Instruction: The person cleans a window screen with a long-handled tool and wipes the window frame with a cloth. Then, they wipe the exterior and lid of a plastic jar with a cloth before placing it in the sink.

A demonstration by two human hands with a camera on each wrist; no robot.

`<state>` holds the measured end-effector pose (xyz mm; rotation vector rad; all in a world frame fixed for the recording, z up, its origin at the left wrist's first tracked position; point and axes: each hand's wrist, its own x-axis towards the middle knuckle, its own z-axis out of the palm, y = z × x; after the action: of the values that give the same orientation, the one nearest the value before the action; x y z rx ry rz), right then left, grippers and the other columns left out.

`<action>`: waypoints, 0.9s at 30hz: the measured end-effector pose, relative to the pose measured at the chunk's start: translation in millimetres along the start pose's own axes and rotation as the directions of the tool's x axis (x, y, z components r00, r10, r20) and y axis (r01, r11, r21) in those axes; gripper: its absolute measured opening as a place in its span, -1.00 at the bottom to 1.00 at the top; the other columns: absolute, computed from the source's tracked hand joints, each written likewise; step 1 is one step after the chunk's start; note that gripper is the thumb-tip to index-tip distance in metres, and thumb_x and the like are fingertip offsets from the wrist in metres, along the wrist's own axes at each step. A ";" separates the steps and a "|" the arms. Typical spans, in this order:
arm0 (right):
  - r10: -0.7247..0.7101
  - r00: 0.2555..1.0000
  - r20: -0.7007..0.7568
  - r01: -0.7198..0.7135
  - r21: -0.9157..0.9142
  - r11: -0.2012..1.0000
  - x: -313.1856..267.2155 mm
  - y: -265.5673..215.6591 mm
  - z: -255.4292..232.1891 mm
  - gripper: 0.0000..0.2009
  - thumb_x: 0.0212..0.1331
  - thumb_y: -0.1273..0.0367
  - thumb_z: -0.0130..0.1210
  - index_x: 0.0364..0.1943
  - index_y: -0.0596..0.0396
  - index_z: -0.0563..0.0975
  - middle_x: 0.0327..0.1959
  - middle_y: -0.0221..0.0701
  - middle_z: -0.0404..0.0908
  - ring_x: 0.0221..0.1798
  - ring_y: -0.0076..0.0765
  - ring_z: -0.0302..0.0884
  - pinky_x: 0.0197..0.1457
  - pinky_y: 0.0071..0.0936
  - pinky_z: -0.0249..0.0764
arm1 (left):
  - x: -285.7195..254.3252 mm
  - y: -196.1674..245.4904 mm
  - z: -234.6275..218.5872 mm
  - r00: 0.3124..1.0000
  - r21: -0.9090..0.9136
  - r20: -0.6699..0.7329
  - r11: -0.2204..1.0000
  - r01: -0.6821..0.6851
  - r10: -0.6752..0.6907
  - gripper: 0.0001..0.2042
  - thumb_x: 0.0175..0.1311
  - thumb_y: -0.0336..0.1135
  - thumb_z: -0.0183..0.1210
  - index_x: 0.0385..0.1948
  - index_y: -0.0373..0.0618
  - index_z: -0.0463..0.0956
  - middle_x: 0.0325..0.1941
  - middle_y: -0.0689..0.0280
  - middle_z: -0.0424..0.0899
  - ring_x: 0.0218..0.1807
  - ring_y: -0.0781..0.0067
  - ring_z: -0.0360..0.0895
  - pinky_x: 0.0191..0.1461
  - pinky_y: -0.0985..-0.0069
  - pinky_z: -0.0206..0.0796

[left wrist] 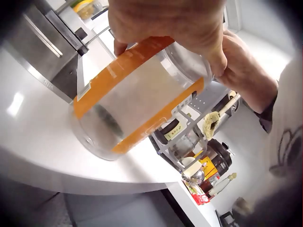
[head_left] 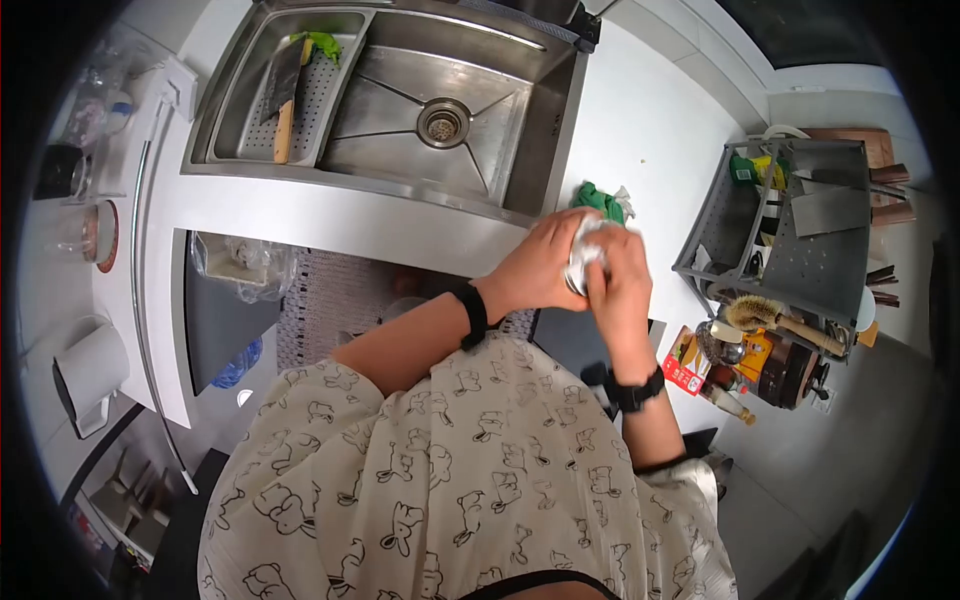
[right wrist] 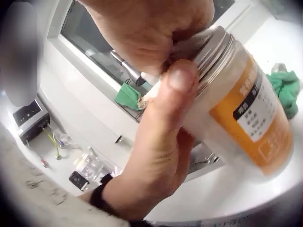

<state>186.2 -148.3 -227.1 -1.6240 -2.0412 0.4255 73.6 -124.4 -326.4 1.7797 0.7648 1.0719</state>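
Jar (head_left: 583, 262) mostly hidden by hands

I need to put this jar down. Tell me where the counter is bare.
Bare white counter lies right of the sink, between the green cloth and the grey rack. The rack's near end is crowded with bottles and a brush. Both hands grip the jar.
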 end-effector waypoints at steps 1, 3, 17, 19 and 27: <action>0.053 0.996 0.074 -0.056 0.046 0.997 -12.8 2.1 -4.8 -0.70 -0.14 0.67 0.00 -0.27 0.06 0.50 -0.22 -0.24 0.43 -0.15 -0.09 0.45 -0.11 -0.37 0.42 | 0.8 1.6 -1.9 1.000 0.002 0.011 1.000 -0.016 0.016 -0.03 -0.38 -0.15 0.45 0.17 -0.17 0.02 0.19 0.06 0.18 0.24 0.03 0.14 0.29 0.26 0.03; 0.067 0.994 0.091 -0.067 -0.006 0.998 -28.8 17.2 -20.5 -0.71 -0.14 0.68 0.00 -0.28 0.07 0.50 -0.23 -0.24 0.43 -0.16 -0.10 0.46 -0.13 -0.37 0.42 | 1.1 5.2 -1.2 1.000 -0.004 0.013 1.000 0.012 -0.012 -0.03 -0.38 -0.16 0.45 0.17 -0.17 0.02 0.19 0.07 0.19 0.24 0.03 0.13 0.29 0.26 0.03; 0.128 0.990 -0.059 -0.133 -0.093 0.987 -12.5 22.4 -22.4 -0.75 -0.08 0.65 -0.02 -0.29 0.10 0.50 -0.26 -0.22 0.43 -0.22 -0.10 0.46 -0.23 -0.38 0.43 | 3.7 8.4 3.7 0.999 0.024 -0.035 1.000 0.015 -0.015 -0.07 -0.36 -0.16 0.44 0.15 -0.18 0.05 0.18 0.07 0.20 0.23 0.05 0.15 0.29 0.24 0.03; 0.161 0.973 -0.166 -0.170 -0.036 0.985 4.4 19.4 -2.4 -0.77 -0.06 0.63 -0.04 -0.29 0.11 0.50 -0.26 -0.21 0.43 -0.22 -0.04 0.44 -0.22 -0.36 0.42 | 3.3 8.4 2.1 0.999 0.023 -0.041 0.999 0.025 -0.024 -0.07 -0.37 -0.16 0.44 0.15 -0.18 0.06 0.18 0.07 0.20 0.24 0.05 0.15 0.29 0.24 0.03; 0.177 0.984 0.002 -0.176 -0.068 0.982 -21.9 30.6 -31.1 -0.74 -0.10 0.67 -0.04 -0.30 0.11 0.50 -0.24 -0.22 0.44 -0.18 -0.12 0.46 -0.18 -0.41 0.43 | 5.3 11.1 1.1 0.998 0.036 -0.039 0.998 0.047 -0.046 -0.08 -0.38 -0.14 0.44 0.13 -0.18 0.08 0.17 0.09 0.21 0.23 0.05 0.15 0.27 0.23 0.06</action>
<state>232.1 -163.9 -221.4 -1.8555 -1.9435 0.4288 77.6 -124.9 -314.7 1.7680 0.8500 1.0694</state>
